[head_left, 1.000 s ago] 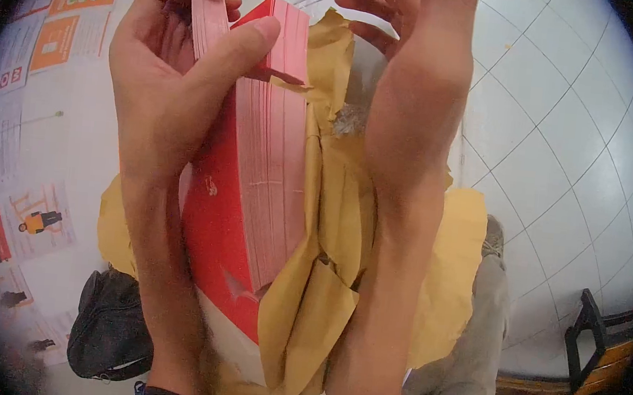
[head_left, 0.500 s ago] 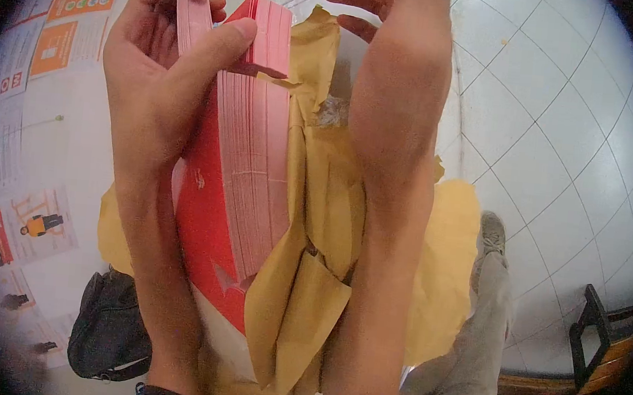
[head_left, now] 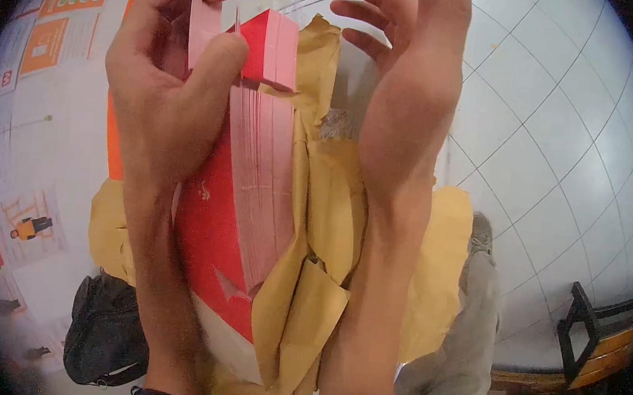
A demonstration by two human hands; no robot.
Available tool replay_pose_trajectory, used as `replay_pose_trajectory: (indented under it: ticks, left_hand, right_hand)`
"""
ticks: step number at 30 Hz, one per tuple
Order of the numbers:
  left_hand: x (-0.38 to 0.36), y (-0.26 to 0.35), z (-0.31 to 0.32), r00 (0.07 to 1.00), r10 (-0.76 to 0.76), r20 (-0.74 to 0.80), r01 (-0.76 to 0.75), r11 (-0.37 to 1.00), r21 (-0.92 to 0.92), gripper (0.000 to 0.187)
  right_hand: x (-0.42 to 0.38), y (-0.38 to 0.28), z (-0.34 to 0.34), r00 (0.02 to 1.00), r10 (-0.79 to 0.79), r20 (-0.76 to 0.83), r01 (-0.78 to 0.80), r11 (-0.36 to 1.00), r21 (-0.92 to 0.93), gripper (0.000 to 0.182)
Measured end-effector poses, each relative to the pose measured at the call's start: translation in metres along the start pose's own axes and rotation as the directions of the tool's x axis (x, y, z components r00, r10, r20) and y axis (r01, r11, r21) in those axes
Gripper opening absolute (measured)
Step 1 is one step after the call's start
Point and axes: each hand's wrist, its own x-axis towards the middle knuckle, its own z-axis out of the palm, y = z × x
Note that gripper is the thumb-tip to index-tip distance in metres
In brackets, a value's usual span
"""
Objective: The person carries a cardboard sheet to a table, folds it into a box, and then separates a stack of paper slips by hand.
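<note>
My left hand (head_left: 169,72) pinches a thin pink-edged bundle of red papers (head_left: 205,26) between thumb and fingers. Just right of my thumb, a small red and pink stack (head_left: 273,47) sits at the far end of a long stack with pink edges (head_left: 257,185) and a red top face. Torn brown wrapping paper (head_left: 312,287) lies open around and along the right side of the long stack. My right hand (head_left: 399,24) is raised beyond the wrapping at the upper right, fingers apart and holding nothing.
Posters (head_left: 32,225) are on the white surface at left, and a black bag (head_left: 110,322) is at lower left. To the right are the tiled floor (head_left: 547,142), a grey trouser leg (head_left: 462,338) with a shoe, and a wood and black metal chair (head_left: 604,350).
The bundle in my left hand has come away from the small stack, opening a gap with a thin sheet near my thumb. My right hand has shifted slightly right and lower.
</note>
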Motion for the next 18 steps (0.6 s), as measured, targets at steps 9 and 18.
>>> replay_pose_trajectory:
  ticks: [9,18]
  left_hand:
    - [-0.002,-0.005,0.001,0.998,0.059,0.023,-0.055,0.988,-0.143,0.026]
    - [-0.005,0.005,0.003,0.998,-0.056,-0.013,0.054,0.990,-0.130,0.032]
  right_hand:
    - [-0.003,0.029,-0.009,0.992,-0.104,0.073,0.105,0.994,-0.009,0.102]
    - [0.002,0.035,-0.020,0.995,-0.066,0.073,0.067,0.998,-0.005,0.104]
